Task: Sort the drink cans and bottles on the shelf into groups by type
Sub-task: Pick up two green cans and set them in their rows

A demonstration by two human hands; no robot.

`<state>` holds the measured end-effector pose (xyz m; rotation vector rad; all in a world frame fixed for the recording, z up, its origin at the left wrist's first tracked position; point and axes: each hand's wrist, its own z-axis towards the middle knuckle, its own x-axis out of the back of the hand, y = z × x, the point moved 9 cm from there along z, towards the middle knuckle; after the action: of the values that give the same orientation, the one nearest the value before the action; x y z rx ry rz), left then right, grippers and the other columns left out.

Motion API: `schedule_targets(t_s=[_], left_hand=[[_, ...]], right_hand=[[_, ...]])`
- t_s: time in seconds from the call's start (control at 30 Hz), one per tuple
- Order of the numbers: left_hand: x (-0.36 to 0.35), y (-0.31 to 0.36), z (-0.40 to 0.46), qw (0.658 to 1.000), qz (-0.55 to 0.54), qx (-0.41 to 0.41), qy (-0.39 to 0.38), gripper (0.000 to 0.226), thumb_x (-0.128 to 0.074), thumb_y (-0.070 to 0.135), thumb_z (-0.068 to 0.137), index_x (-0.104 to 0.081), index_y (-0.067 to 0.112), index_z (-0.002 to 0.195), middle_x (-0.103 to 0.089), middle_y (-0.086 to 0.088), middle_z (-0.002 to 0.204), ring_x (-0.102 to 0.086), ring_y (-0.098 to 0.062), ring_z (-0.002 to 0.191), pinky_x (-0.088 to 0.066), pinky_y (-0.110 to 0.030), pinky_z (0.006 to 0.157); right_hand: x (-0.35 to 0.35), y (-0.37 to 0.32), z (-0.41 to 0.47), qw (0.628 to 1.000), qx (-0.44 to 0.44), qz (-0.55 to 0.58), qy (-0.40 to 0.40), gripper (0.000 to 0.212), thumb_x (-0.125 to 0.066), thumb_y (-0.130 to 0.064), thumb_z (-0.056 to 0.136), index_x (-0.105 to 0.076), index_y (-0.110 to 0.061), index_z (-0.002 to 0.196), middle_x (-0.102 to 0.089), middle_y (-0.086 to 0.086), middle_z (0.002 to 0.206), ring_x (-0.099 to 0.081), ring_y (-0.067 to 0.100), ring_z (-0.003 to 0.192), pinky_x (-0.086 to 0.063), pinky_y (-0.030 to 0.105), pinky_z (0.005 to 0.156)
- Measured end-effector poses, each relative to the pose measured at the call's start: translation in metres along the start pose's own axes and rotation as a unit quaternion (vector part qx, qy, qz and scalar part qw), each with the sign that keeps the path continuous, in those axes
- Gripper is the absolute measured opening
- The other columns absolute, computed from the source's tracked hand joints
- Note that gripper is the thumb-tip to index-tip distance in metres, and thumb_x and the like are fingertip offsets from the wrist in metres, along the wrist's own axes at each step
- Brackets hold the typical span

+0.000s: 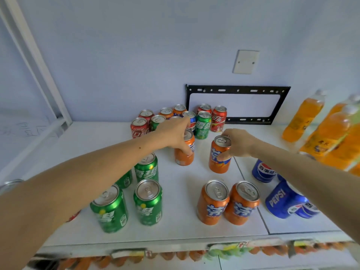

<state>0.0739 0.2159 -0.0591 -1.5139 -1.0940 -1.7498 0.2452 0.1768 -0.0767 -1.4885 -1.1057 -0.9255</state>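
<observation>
Orange cans, both upright, are gripped one per hand: left hand (175, 135) closed round one can (185, 151), right hand (238, 143) round another (220, 154), both just behind the orange pair (228, 203) at the shelf (181, 234) front.

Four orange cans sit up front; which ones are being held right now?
The two farther ones: the left hand grips one orange can, the right hand the other. The nearer pair stands untouched, side by side.
</observation>
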Motion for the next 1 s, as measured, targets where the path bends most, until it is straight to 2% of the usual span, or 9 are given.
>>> schedule_targets(t_s=[0.07,0.2,0.37,0.63,0.73,0.87,1.0], left_hand=[[-0.008,0.019,0.0,1.0,-0.004,-0.017,-0.001,0.083,-0.085,0.054,0.055,-0.048,0.023,0.123,-0.059,0.003,0.115,-0.054,-0.018,0.092,-0.047,-0.035,0.067],[-0.032,0.041,-0.001,0.998,-0.047,-0.024,-0.022,0.079,-0.086,0.051,0.055,-0.054,0.025,0.122,-0.059,0.005,0.121,-0.058,-0.019,0.105,-0.052,-0.039,0.079],[-0.05,0.055,-0.007,0.996,-0.082,-0.016,-0.034,0.078,-0.088,0.047,0.054,-0.056,0.025,0.121,-0.059,0.005,0.122,-0.058,-0.02,0.108,-0.053,-0.043,0.085],[-0.059,0.068,-0.011,0.997,-0.063,-0.025,-0.03,0.079,-0.088,0.047,0.057,-0.054,0.023,0.124,-0.058,0.002,0.125,-0.056,-0.02,0.11,-0.052,-0.036,0.081],[-0.066,0.067,-0.011,0.998,-0.056,-0.016,-0.036,0.078,-0.086,0.052,0.06,-0.054,0.024,0.125,-0.057,0.001,0.126,-0.056,-0.021,0.111,-0.05,-0.036,0.08],[-0.066,0.066,-0.007,0.997,-0.061,-0.014,-0.05,0.069,-0.071,0.068,0.068,-0.057,0.023,0.119,-0.061,0.001,0.121,-0.058,-0.019,0.105,-0.054,-0.04,0.083],[-0.06,0.06,0.002,0.989,-0.108,-0.001,-0.098,0.082,-0.064,0.071,0.073,-0.048,0.022,0.137,-0.055,0.0,0.135,-0.055,-0.021,0.118,-0.053,-0.041,0.092]], right_hand=[[-0.002,0.007,-0.01,1.0,-0.016,-0.005,0.007,0.07,-0.085,-0.033,0.067,-0.051,-0.014,0.125,-0.06,0.006,0.124,-0.058,0.023,0.109,-0.048,0.031,0.084],[-0.011,0.022,-0.029,0.999,-0.043,0.002,0.011,0.071,-0.085,-0.035,0.067,-0.05,-0.015,0.126,-0.059,0.005,0.124,-0.057,0.022,0.109,-0.046,0.028,0.081],[-0.016,0.034,-0.045,0.998,-0.053,0.004,0.017,0.071,-0.085,-0.034,0.068,-0.05,-0.014,0.127,-0.06,0.006,0.125,-0.057,0.022,0.11,-0.042,0.025,0.079],[-0.021,0.038,-0.053,0.999,-0.049,0.003,0.011,0.072,-0.083,-0.032,0.071,-0.048,-0.014,0.13,-0.057,0.007,0.129,-0.055,0.024,0.116,-0.043,0.027,0.087],[-0.026,0.04,-0.052,0.999,-0.052,0.004,0.007,0.071,-0.083,-0.031,0.071,-0.048,-0.014,0.13,-0.058,0.007,0.129,-0.055,0.024,0.116,-0.047,0.03,0.093],[-0.027,0.044,-0.051,0.998,-0.066,0.009,-0.014,0.072,-0.082,-0.035,0.072,-0.047,-0.015,0.132,-0.057,0.006,0.13,-0.056,0.023,0.116,-0.047,0.029,0.091],[-0.015,0.042,-0.045,0.996,-0.071,0.024,-0.04,0.082,-0.081,-0.042,0.07,-0.043,-0.016,0.137,-0.054,0.006,0.135,-0.054,0.025,0.12,-0.046,0.036,0.099]])
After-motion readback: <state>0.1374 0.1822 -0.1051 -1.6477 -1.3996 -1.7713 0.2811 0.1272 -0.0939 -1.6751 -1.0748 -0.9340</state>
